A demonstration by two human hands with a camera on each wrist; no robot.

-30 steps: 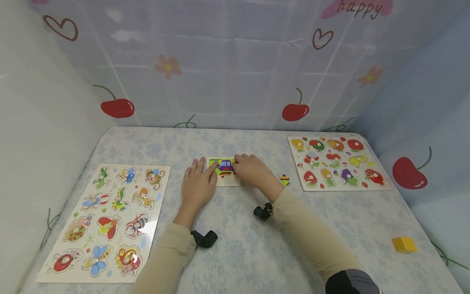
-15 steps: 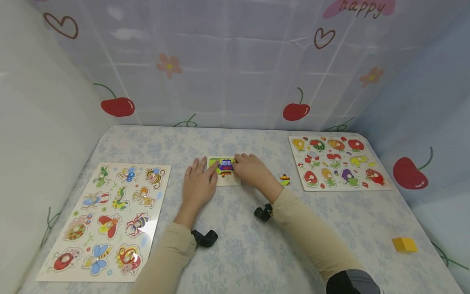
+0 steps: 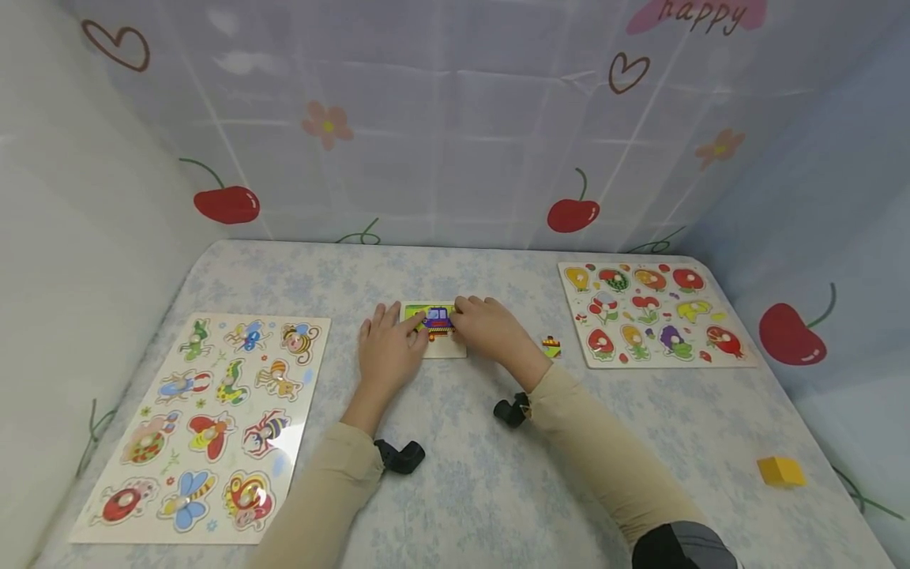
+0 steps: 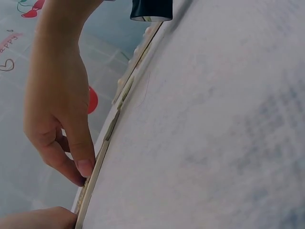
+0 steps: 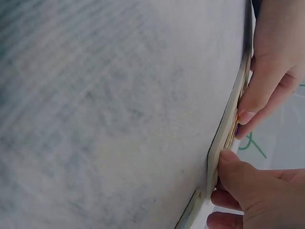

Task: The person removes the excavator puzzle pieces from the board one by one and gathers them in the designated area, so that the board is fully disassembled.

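Observation:
A small jigsaw board [image 3: 448, 348] with a purple vehicle picture lies near the table's middle. My left hand [image 3: 387, 348] rests at its left side, fingers extended, its index finger and thumb over the picture. Across from it, my right hand [image 3: 498, 330] has curled fingers at the board's right end and pinches what seems to be a puzzle piece, mostly hidden under the fingers. In the left wrist view the right thumb and a finger of the right hand [image 4: 59, 109] meet low at the board's edge. One loose puzzle piece [image 3: 550, 348] lies just right of the right hand.
A big insect puzzle board [image 3: 238, 395] lies on the left, and a fruit puzzle board [image 3: 647, 316] at the back right. A yellow block [image 3: 780, 472] sits near the right edge. Cloth printed with cherries [image 3: 573, 215] hangs behind the table.
My left hand has shifted slightly right, its thumb now further over the lower left of the vehicle picture. The right hand stays nearly still at the board's right end.

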